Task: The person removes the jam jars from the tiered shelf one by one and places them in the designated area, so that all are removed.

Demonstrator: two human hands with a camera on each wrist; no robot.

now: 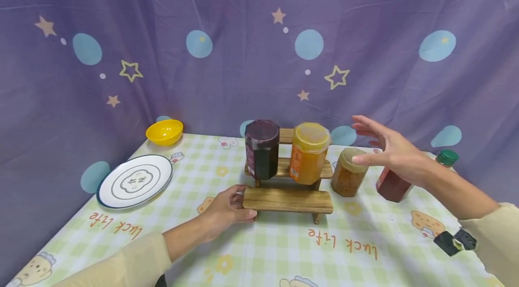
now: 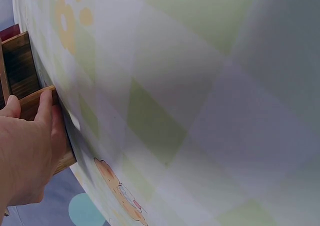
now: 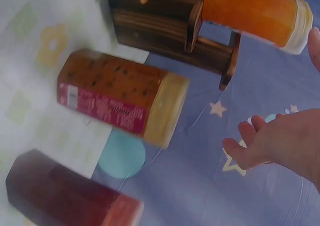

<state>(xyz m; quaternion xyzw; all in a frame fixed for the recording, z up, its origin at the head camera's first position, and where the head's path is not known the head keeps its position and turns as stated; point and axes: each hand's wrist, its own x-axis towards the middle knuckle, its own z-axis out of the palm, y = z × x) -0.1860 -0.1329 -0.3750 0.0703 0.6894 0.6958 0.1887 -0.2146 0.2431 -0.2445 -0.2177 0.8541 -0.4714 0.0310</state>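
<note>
A stepped wooden rack (image 1: pixel 288 199) stands mid-table. My left hand (image 1: pixel 225 210) grips the left end of its lowest step, thumb at the front and fingers behind. On the middle step are a dark purple jar (image 1: pixel 262 156) at left and an orange-yellow jar (image 1: pixel 308 161) at right. To the rack's right, a brown jar with dark specks (image 3: pixel 115 83) stands on the table. My right hand (image 1: pixel 399 154) hovers above and right of this jar, fingers spread, holding nothing. Farther right, a red jar (image 1: pixel 391 185) is partly hidden behind the right hand.
A green-capped container (image 1: pixel 447 157), mostly hidden by the right arm, stands at the far right. At the left are a yellow bowl (image 1: pixel 165 133) and a white plate (image 1: pixel 111 185) with a dark rim. A purple curtain (image 1: pixel 243 75) hangs behind the checked tablecloth (image 1: pixel 194 174).
</note>
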